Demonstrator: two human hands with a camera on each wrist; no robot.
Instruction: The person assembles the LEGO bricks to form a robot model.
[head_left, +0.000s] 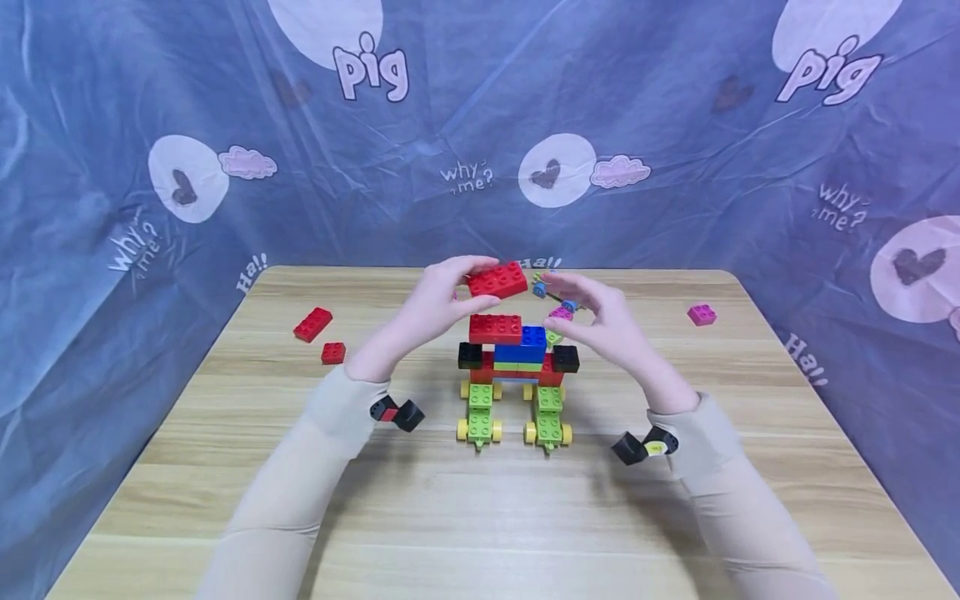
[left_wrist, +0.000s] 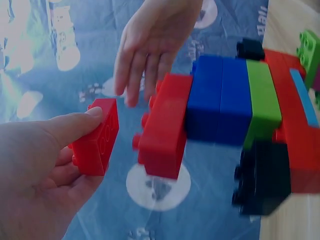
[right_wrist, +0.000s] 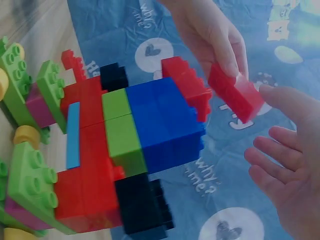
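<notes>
Between thumb and fingers, my left hand [head_left: 448, 292] pinches a red building brick [head_left: 498, 282]. That brick hangs just above the built model, apart from its top. Another red brick [head_left: 495, 328] sits on top of the model, overhanging to the left of the blue bricks [head_left: 521, 354]. Lower down come a lime green layer [right_wrist: 125, 135], red bricks [right_wrist: 92, 150], black bricks [head_left: 566, 358] at both sides and green wheeled bases [head_left: 550, 427] with yellow wheels. To the right of the model's top, my right hand [head_left: 600, 312] holds nothing, its fingers spread.
Two loose red bricks, a longer one [head_left: 312, 324] and a smaller one [head_left: 333, 353], lie at the left of the table [head_left: 465, 525]. A pink brick [head_left: 702, 314] lies at the far right. Blue, pink and green pieces [head_left: 561, 313] lie behind the model. A printed blue cloth [head_left: 465, 108] hangs beyond.
</notes>
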